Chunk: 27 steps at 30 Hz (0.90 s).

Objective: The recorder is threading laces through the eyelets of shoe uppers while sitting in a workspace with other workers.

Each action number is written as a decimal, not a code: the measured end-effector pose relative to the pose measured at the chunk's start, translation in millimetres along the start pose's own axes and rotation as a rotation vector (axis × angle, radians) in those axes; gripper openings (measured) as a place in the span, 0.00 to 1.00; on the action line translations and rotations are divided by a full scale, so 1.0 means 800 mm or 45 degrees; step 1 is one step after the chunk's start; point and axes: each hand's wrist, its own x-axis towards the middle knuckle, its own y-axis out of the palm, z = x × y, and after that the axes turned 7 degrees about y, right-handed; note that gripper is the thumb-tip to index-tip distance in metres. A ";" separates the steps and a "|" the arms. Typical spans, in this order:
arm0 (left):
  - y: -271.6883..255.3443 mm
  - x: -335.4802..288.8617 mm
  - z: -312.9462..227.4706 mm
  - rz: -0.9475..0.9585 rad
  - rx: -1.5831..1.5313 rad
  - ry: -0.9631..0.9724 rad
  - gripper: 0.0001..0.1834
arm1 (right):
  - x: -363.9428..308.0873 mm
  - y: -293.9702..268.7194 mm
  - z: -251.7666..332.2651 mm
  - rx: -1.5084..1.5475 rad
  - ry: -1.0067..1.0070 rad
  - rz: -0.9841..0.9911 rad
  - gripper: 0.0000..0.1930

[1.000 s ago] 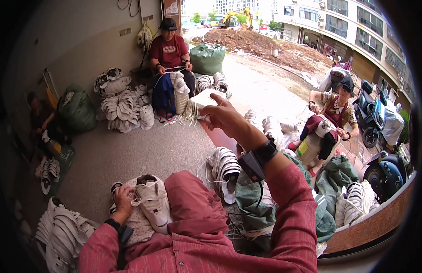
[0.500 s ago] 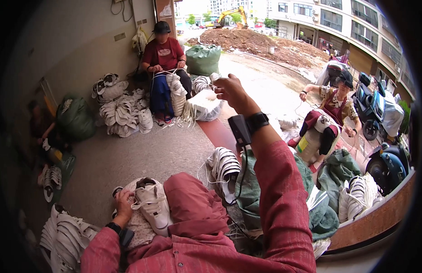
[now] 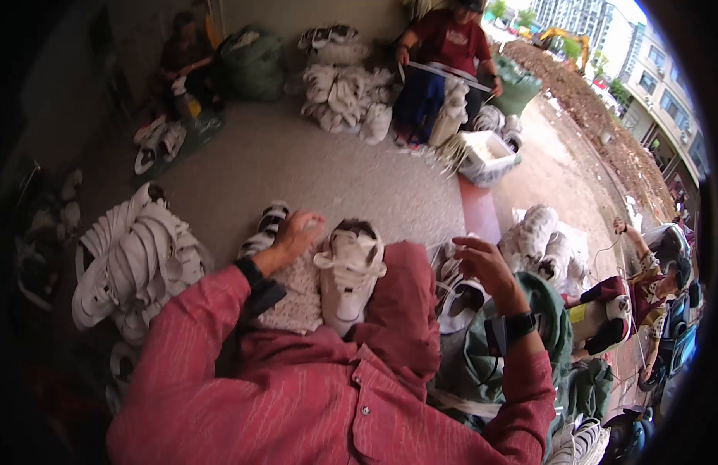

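A white sneaker (image 3: 350, 275) with laces through its top lies on my lap, toe toward me, between a patterned cloth (image 3: 291, 298) and my right thigh. My left hand (image 3: 295, 236) hovers just left of the sneaker's heel end, fingers loosely apart and apparently holding nothing. Right of my knee, my right hand (image 3: 485, 267) is spread above a white shoe upper (image 3: 461, 304) beside a green sack (image 3: 522, 341). No object shows in its fingers. Beyond my left hand is a dark-and-white shoe (image 3: 272, 221), partly hidden by that hand.
Stacked white shoe uppers (image 3: 142, 263) stand at my left, with more uppers (image 3: 541, 240) to the right. Ahead, a seated person (image 3: 448, 54) stretches a white lace near a white box (image 3: 487, 155). Other people sit at far left (image 3: 185, 62) and right (image 3: 653, 302).
The view has swung left, shifting the surroundings rightward. My right hand has come down from its raised reach to beside my knee. My left hand has lifted off the sneaker's side.
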 end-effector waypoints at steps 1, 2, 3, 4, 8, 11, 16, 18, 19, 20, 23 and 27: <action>-0.005 0.006 -0.005 0.004 -0.127 0.087 0.14 | 0.005 0.013 -0.013 -0.082 -0.065 0.040 0.22; -0.007 0.011 -0.014 0.024 -0.128 0.123 0.15 | 0.011 0.027 -0.022 -0.105 -0.048 0.052 0.23; -0.008 0.018 -0.023 -0.011 -0.098 0.246 0.16 | 0.019 0.042 -0.027 -0.135 -0.098 0.088 0.23; -0.007 0.019 -0.033 0.048 -0.135 0.156 0.16 | 0.026 0.058 -0.032 -0.166 -0.148 0.081 0.23; 0.005 0.041 -0.058 0.257 -0.224 0.187 0.17 | 0.057 0.117 -0.033 -0.283 -0.266 0.021 0.23; 0.031 0.053 -0.054 0.329 -0.320 0.230 0.17 | 0.077 0.146 -0.024 -0.395 -0.391 -0.018 0.24; 0.072 0.057 -0.031 0.371 -0.553 0.088 0.15 | 0.104 0.176 -0.027 -0.455 -0.386 -0.006 0.23; 0.081 0.059 -0.025 0.412 -0.587 0.000 0.14 | 0.125 0.180 -0.030 -0.480 -0.281 -0.011 0.23; 0.083 0.058 -0.023 0.406 -0.587 -0.002 0.14 | 0.136 0.180 -0.031 -0.492 -0.188 -0.002 0.23; 0.085 0.059 -0.021 0.432 -0.657 -0.062 0.14 | 0.146 0.179 -0.033 -0.474 -0.163 -0.016 0.23; 0.083 0.056 -0.021 0.505 -0.720 -0.166 0.16 | 0.172 0.180 -0.036 -0.369 -0.087 0.053 0.19; 0.066 0.050 -0.028 0.366 -0.948 -0.278 0.25 | 0.183 0.172 -0.022 -0.620 -0.155 0.316 0.17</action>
